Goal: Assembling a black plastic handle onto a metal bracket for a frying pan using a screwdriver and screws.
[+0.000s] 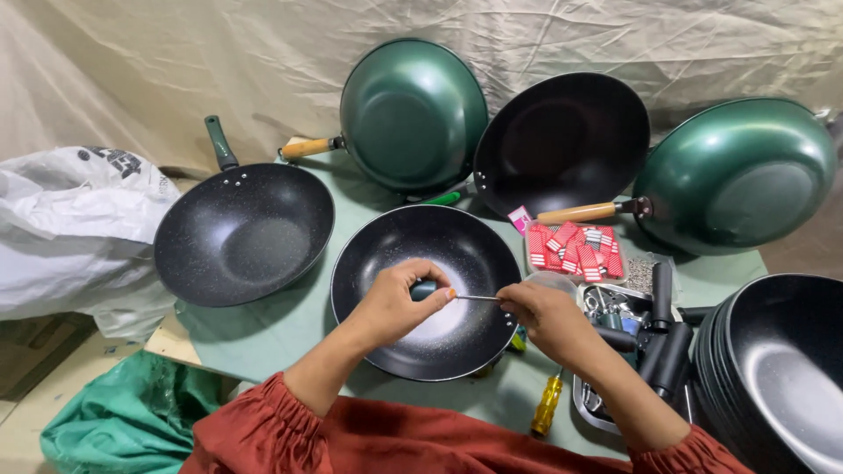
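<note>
Green woks, white bag, red packets

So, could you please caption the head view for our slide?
Left hand holds a screwdriver over a black wok, right hand at its tip.

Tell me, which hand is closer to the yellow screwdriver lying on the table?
Right hand, probably. The yellow screwdriver lies just below that wrist, beside the black pan. The left hand already grips a dark-handled tool over the pan.

Bare green table lies open to my left of the black pan, below the second pan. On my right, the parts tray, yellow screwdriver and stacked pans crowd close. Leaning woks block the back.
</note>
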